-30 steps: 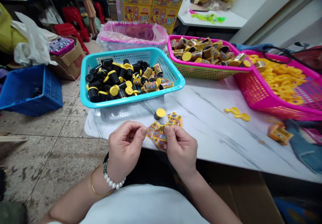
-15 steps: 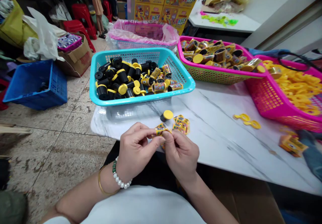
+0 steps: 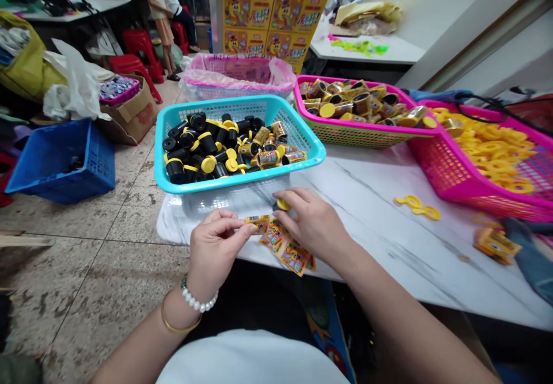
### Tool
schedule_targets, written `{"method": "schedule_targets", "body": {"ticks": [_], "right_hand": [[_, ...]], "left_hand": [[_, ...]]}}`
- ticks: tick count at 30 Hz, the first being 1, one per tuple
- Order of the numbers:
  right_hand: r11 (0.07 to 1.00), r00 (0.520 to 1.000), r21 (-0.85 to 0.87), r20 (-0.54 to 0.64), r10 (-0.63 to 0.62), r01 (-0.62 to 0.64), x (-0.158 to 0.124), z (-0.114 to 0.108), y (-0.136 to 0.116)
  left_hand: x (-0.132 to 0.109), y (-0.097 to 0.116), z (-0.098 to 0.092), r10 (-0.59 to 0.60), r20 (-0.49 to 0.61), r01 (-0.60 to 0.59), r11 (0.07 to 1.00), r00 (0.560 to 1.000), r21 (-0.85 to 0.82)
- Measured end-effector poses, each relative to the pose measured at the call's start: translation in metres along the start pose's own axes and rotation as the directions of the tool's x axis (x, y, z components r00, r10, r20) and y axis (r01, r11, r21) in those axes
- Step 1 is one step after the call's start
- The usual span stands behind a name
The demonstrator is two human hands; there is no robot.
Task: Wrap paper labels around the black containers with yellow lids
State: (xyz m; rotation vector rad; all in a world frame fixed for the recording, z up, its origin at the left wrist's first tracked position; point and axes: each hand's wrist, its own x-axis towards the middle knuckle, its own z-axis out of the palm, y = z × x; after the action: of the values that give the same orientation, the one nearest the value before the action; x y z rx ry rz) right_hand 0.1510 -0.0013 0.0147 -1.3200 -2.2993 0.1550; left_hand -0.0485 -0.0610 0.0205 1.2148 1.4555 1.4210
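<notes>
My left hand (image 3: 213, 246) pinches a small yellow sticker (image 3: 258, 222) by its end, just off the table's near edge. My right hand (image 3: 313, 223) reaches forward over the white marble table (image 3: 371, 228), its fingers closing on a small black canister with a yellow cap (image 3: 283, 204). Under that hand's heel lies a sheet of colourful stickers (image 3: 289, 248) at the table edge. Just beyond stands a teal basket (image 3: 235, 142) holding several black canisters with yellow caps, some with labels on.
A pink basket (image 3: 358, 113) of labelled canisters and another pink basket (image 3: 479, 159) of yellow rings stand to the right. Two loose yellow rings (image 3: 417, 206) lie on the table. A blue crate (image 3: 60, 159) sits on the floor at left. People stand far back.
My hands have separated: the left has pulled a sticker off the sheet, and the right has let the sheet drop and reached forward onto the yellow-capped canister.
</notes>
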Motion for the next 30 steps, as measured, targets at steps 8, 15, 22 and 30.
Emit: {"method": "schedule_targets", "body": {"ticks": [8,15,22,30], "right_hand": [[0.877,0.944,0.413,-0.105,0.314,-0.245,0.004,0.009,0.004],[0.196,0.881,0.947,0.142,0.452,-0.254,-0.012,-0.022,-0.015],[0.232,0.861,0.936,0.122,0.493,-0.266,-0.011,-0.009,-0.025],[0.277,0.874,0.932,0.078,0.48,-0.236,-0.003,-0.014,-0.033]], "left_hand": [[0.013,0.003,0.004,-0.42,0.252,0.474,0.854,0.872,-0.216],[0.025,0.007,0.01,-0.514,0.345,0.614,0.714,0.786,-0.335],[0.029,0.01,0.02,-0.482,0.494,0.69,0.533,0.724,-0.49],[0.036,0.011,0.024,-0.477,0.533,0.715,0.471,0.699,-0.517]]}}
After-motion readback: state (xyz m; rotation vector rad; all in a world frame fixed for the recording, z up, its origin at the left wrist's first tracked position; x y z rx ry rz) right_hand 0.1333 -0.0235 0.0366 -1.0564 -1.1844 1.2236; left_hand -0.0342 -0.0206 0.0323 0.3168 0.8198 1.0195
